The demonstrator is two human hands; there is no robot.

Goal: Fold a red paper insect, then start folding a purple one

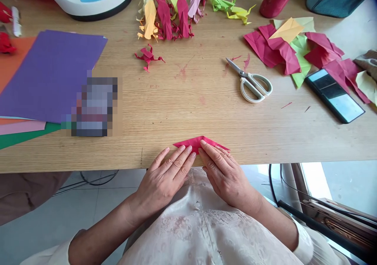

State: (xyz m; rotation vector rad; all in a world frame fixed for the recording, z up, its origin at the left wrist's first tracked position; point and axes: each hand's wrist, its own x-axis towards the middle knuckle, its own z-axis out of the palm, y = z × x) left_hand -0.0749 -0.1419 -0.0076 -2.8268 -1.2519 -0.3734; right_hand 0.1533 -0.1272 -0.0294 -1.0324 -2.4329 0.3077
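A folded piece of red paper [194, 141] lies at the front edge of the table, a long flat shape with pointed ends and a low peak at the top. My left hand [167, 174] rests flat with its fingers stretched out, the fingertips touching the paper's lower left part. From the other side my right hand [225, 174] presses flat on the right part, its fingers extended and close together. Neither hand grips the paper. Part of its lower edge is hidden under my fingers.
White-handled scissors [256, 86] lie open, right of centre. Crumpled paper sheets [277, 49] and a phone [335, 96] are at the right. Purple paper [55, 76] tops a stack at the left, beside a blurred-out device [96, 106]. Folded paper figures [166, 15] stand at the back.
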